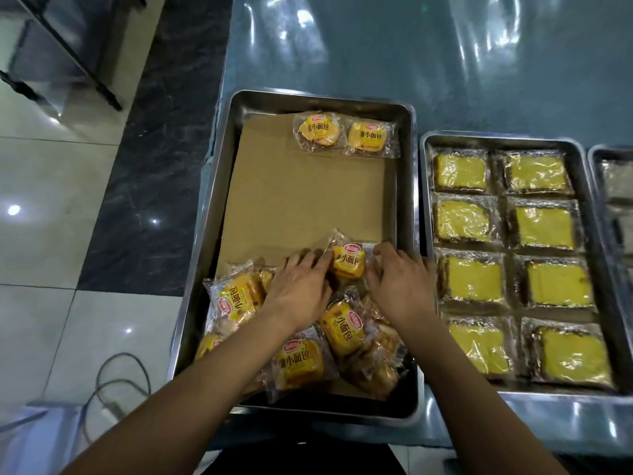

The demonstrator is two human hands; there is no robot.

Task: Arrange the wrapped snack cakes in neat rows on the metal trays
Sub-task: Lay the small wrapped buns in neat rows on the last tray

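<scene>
A glossy blue-grey plastic-covered tabletop (445,56) stands beside pale floor tiles (44,186). On the steel tray (219,214), lined with brown cardboard (301,200), both hands pinch one crinkly wrapped snack cake (347,262) above the near-edge pile (308,344): left hand (298,289), right hand (402,286). Two cakes (346,135) lie at the far edge.

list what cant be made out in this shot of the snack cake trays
Head view only:
- Third tray: cut off by the right edge; contents blurred.
- Packets under the left hand and right hand: covered, grip unclear.
- Heap count: packets overlap.
- Small print on the wrappers: too small.
</scene>
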